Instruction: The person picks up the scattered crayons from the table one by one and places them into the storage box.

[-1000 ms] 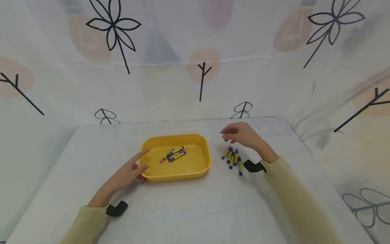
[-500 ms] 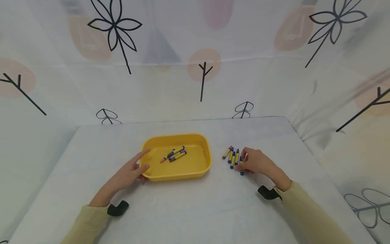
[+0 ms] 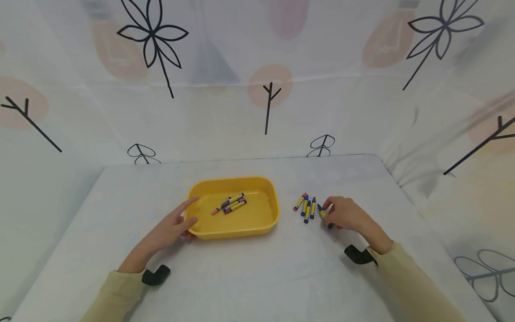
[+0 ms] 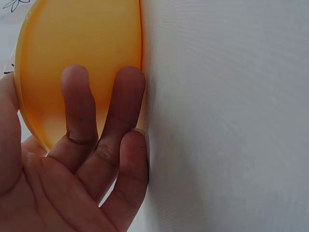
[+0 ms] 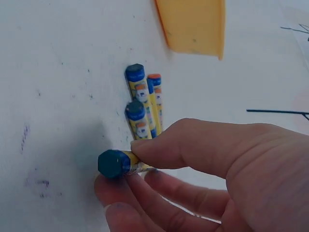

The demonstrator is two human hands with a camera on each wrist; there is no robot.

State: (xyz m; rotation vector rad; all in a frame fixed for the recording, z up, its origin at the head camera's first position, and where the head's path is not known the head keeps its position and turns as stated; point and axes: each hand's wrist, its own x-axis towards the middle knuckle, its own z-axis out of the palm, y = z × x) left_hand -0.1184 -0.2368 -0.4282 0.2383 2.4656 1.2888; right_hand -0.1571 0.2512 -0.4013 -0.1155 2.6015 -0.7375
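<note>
My left hand [image 3: 169, 227] grips the left end of a yellow plastic tray [image 3: 231, 233], thumb and forefinger over the rim. In the left wrist view, the other fingers [image 4: 79, 104] bend against the tray's outer wall [image 4: 96, 34]. Several crayons [image 3: 233, 206] in yellow wrappers lie piled inside the tray. To the tray's right, my right hand [image 3: 348, 217] pinches a dark-tipped crayon [image 5: 112, 163] between thumb and fingertips, close over the table. Just left of that hand several more crayons [image 3: 307, 211] lie side by side, mostly blue-tipped, one orange-tipped.
A white cloth covers the table [image 3: 257, 277]. Behind and at the sides hangs a pale curtain [image 3: 217, 120] printed with plants and blobs. Purple and dark smudges [image 5: 41, 183] mark the surface near my right hand.
My right hand has come down from behind the crayons, taken hold of the rightmost one and drawn it slightly right, away from the others. My left hand and the tray stay in place.
</note>
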